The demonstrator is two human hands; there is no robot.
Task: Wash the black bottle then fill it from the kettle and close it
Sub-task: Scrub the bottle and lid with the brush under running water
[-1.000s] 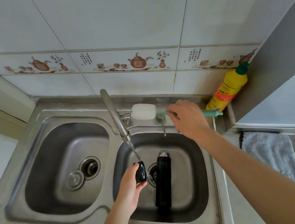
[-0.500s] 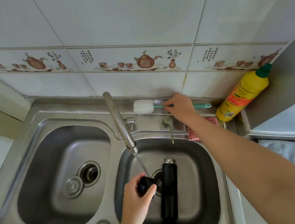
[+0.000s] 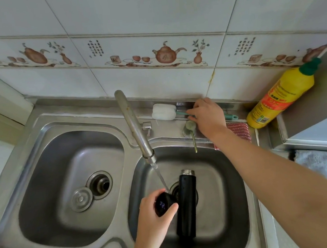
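Head view: one black cylindrical bottle (image 3: 185, 203) with a bare metal neck lies uncapped in the right basin of the stainless steel double sink (image 3: 42, 130), over the drain. Left hand (image 3: 153, 221) grips one round black cap (image 3: 164, 203) just beside the bottle, at the water stream from one steel tap (image 3: 134, 127). Right hand (image 3: 207, 116) pinches the green handle of one white sponge brush (image 3: 164, 112) on the back ledge. One yellow detergent bottle (image 3: 279, 99) stands at the right corner.
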